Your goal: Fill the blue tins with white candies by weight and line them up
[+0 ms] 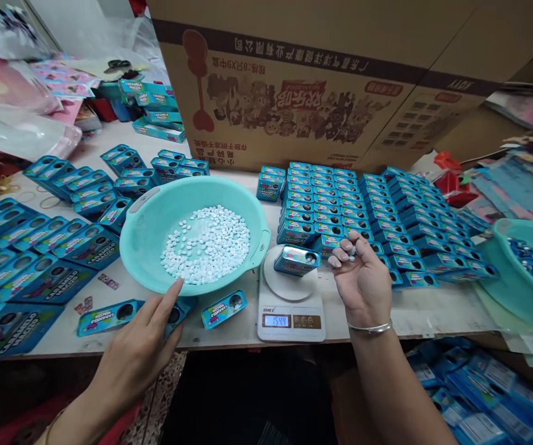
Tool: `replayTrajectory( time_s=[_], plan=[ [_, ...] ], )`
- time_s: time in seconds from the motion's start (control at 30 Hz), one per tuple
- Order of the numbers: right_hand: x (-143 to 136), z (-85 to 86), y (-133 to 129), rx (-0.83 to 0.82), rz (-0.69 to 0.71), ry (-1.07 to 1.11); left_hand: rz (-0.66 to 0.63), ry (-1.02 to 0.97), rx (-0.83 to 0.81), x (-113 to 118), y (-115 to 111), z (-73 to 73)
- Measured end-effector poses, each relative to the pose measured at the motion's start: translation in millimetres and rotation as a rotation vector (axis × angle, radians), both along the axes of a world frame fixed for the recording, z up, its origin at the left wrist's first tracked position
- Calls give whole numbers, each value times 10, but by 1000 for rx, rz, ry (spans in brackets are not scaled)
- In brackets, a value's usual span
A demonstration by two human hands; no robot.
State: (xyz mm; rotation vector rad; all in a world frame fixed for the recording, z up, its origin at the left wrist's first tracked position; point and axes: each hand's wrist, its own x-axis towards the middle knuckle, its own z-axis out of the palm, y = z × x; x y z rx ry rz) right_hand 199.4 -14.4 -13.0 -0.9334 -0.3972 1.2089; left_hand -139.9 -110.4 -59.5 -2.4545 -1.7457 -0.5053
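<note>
A turquoise bowl (136, 247) holds many small white tablets (205, 247). My left hand (141, 340) is by its near rim, fingers and thumb closed around a blue box (177, 314) that they partly cover. To the right stands a white digital scale (266, 309) with its display lit, bearing one upright blue box (296, 261) with a round opening on top. Just right of that box, my right hand (361, 278) is turned palm up, its curled fingers pinching a few white tablets (352, 254). Between bowl and scale lies another blue box (224, 309).
Rows of blue boxes (322, 204) fill the right of the table; more boxes (16, 247) stand at left. Behind rises a large cardboard carton (294, 142). A second turquoise basin (502, 272) with blue pieces is at far right. Below the table edge are more blue packages (493, 383).
</note>
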Motion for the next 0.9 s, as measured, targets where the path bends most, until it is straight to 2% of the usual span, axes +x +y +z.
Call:
replayTrajectory(
  time_s=[0.17, 0.4, 0.47, 0.57, 0.67, 0.73, 0.8, 0.9],
  plan=[
    [139, -71, -85, -11, -34, 54, -42, -55, 12, -80, -40, 23],
    [309, -188, -232, -47, -71, 109, -226, 12, 44, -72, 1, 48],
    [370, -213, -279, -50, -81, 117, -226, 5, 60, -37, -17, 141],
    [453, -258, -358, -39, -102, 128, -171, -110, 53, 58, 7, 404],
    [467, -314, -433, -35, -108, 174, -214, -239, 12, 312, 227, 683],
    [436, -349, -480, -40, -88, 199, -320, -211, -32, 605, 485, 774],
    [405, -383, -527, -47, -67, 204, -425, -109, -84, 973, 772, 753],
    [434, -450, -608, -59, -61, 199, -490, 65, -137, 1520, 1126, 583]
  ],
)
